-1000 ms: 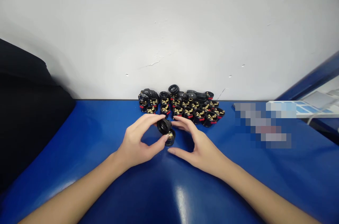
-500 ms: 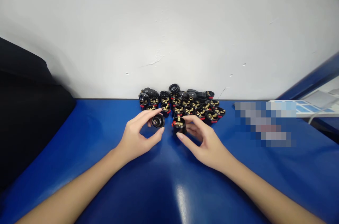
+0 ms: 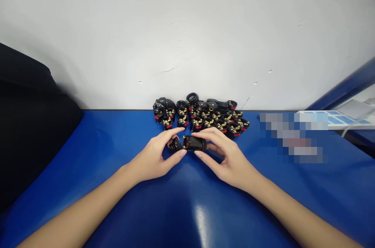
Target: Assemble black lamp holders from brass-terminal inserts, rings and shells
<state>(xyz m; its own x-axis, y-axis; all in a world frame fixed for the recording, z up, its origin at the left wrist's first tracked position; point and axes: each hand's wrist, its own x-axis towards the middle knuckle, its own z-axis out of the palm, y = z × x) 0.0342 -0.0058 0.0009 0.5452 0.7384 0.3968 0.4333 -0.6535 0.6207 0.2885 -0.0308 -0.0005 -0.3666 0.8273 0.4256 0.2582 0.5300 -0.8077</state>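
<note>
My left hand (image 3: 155, 156) pinches a small black ring-shaped cap (image 3: 175, 144) between thumb and fingers. My right hand (image 3: 227, 158) grips a black socket body (image 3: 195, 143) with brass contacts and a red tab, turned on its side with its open end toward the cap. The two parts sit close together, nearly touching, just above the blue table (image 3: 187, 201). Behind them, against the white wall, lies a pile of several more black sockets and caps (image 3: 202, 117).
A black bulky object (image 3: 29, 123) fills the left side of the table. At the right lie a blurred patch (image 3: 293, 134) and a white sheet with blue squares (image 3: 336, 119). A blue rail (image 3: 342, 88) slants up at the far right.
My right hand picked up a socket body and tipped it onto its side. My left hand brought the cap back toward it, so the two parts now meet in the middle.
</note>
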